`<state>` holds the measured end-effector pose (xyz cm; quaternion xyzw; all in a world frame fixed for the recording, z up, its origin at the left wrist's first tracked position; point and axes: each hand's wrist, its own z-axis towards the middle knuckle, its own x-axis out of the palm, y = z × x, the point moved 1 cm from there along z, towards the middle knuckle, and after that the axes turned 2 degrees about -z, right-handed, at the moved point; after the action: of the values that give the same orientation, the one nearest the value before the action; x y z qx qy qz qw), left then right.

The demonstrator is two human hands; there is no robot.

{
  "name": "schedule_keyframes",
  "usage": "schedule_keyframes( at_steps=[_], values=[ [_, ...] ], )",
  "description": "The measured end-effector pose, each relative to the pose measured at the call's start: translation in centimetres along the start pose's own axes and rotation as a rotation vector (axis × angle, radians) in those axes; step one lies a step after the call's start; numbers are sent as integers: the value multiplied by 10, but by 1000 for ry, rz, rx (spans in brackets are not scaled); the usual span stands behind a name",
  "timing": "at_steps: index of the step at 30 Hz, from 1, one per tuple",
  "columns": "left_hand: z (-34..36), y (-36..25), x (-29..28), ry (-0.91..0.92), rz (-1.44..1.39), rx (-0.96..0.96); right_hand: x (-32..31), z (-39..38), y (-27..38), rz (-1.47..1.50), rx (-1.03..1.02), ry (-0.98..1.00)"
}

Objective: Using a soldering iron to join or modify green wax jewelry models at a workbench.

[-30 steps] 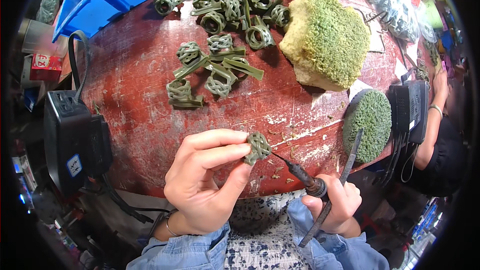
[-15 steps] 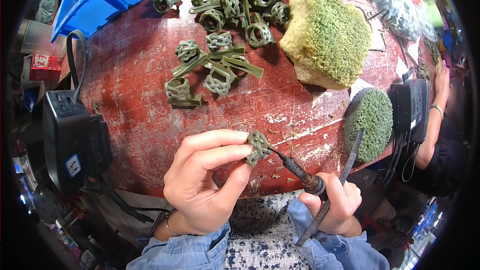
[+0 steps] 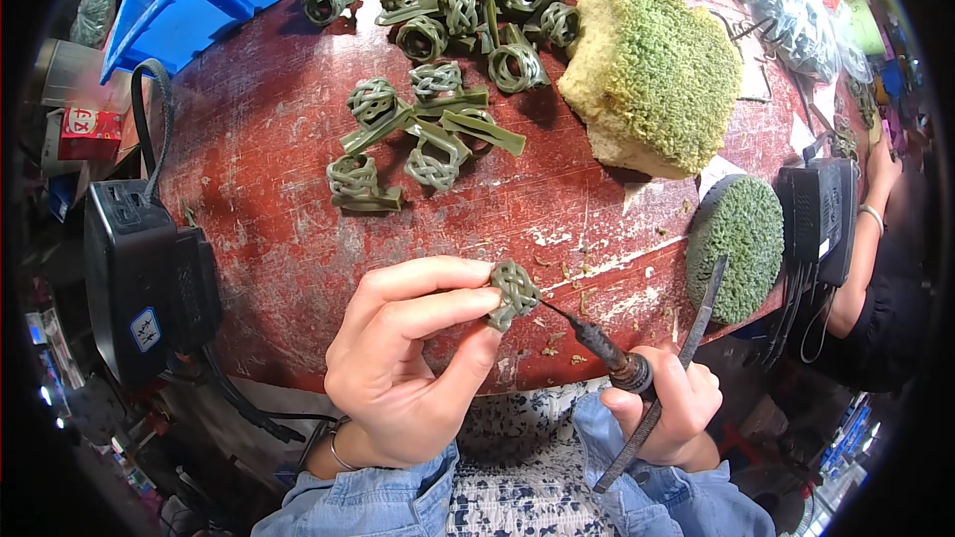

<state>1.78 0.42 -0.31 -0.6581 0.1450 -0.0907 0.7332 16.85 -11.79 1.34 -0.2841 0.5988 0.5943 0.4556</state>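
My left hand (image 3: 408, 358) pinches a small green lattice-like piece (image 3: 513, 290) between fingertips and thumb. My right hand (image 3: 671, 403) grips a dark pen-like tool with a thin tip (image 3: 605, 348), which reaches the piece's right edge; whether it touches is unclear. A long flat grey file-like strip (image 3: 696, 330) is also in my right hand, angled upward across a green oval sponge pad (image 3: 738, 234). Beyond my hands several similar green woven pieces (image 3: 433, 164) with flat tabs lie loosely grouped on the scuffed red table (image 3: 259, 278).
Blue bins (image 3: 199, 10) stand at top left, a black electrical box (image 3: 139, 278) with cables at left. A yellow-green sponge block (image 3: 652, 70), bagged items (image 3: 781, 10) and another black box (image 3: 811, 219) sit right. A co-worker's forearm (image 3: 865, 239) is at far right.
The tool's tip and handle have shifted very slightly at the held green piece. Both my hands stay in nearly the same place.
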Motion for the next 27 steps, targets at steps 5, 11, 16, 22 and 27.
schedule_keyframes(
  at_steps=[5,11,16,22,27],
  values=[
    [0,0,0,-5,6,7,-1,3,2,14,18,22],
    [0,-1,1,-17,10,-3,-2,5,2,8,9,46],
    [0,0,1,-27,6,20,-2,5,2,6,3,44],
    [1,2,2,-31,9,54,-2,2,-1,48,9,29],
    [1,2,2,-15,0,60,-2,0,-2,58,21,25]
  ],
)
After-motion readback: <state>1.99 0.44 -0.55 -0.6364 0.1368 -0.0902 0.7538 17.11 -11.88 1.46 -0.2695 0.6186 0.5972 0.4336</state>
